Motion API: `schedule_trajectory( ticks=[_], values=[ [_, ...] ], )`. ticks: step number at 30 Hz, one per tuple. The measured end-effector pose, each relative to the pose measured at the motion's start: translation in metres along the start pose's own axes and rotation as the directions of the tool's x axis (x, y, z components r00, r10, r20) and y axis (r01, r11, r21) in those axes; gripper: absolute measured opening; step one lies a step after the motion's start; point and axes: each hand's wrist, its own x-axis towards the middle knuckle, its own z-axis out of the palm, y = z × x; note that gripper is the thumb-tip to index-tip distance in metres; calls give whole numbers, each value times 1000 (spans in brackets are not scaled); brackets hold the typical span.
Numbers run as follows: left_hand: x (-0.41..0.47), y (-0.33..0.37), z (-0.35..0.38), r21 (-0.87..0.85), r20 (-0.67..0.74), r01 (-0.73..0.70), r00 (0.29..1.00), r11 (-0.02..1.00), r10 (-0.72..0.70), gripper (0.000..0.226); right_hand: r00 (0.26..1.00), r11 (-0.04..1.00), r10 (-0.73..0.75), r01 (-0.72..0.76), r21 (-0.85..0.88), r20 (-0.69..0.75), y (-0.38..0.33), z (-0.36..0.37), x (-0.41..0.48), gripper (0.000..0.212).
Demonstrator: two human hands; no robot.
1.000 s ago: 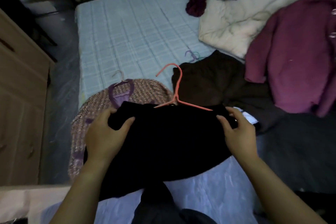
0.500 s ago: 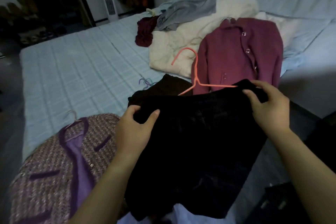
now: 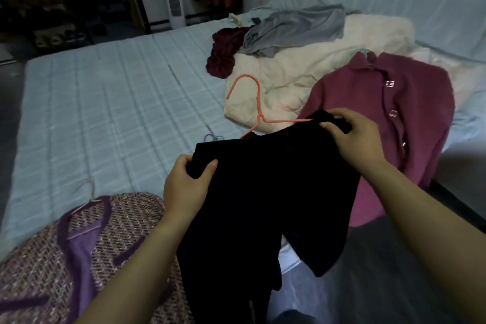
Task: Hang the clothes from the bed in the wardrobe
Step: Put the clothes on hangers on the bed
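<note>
So I'm holding the black garment (image 3: 263, 192) up over the bed (image 3: 105, 102). My left hand (image 3: 188, 187) is pinching one top corner and my right hand (image 3: 355, 137) is curling around the other, right where an arm of the orange hanger (image 3: 256, 102) is poking out. The hanger seems to be sitting inside the top edge, but I can't tell how well.

Progress-wise, I'm guessing we're barely getting going. The tweed jacket (image 3: 126, 231) and magenta coat (image 3: 381, 113) are lying on the bed on their hangers, waiting for the wardrobe. The cream piece (image 3: 302, 60), grey top (image 3: 294, 26) and dark red one (image 3: 223, 58) are piling up behind, with no hangers that I can see. So that's one item in hand and at least five waiting.
</note>
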Motion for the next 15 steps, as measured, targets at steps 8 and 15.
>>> schedule_trajectory(
  ticks=[8,15],
  values=[
    [86,-29,36,286,25,36,999,958,-45,30,974,999,44,-44,-6,220,64,101,75,21],
    [137,-72,79,566,-11,181,977,805,-212,64,814,994,-18,76,-75,581,104,192,119,34]
  ],
)
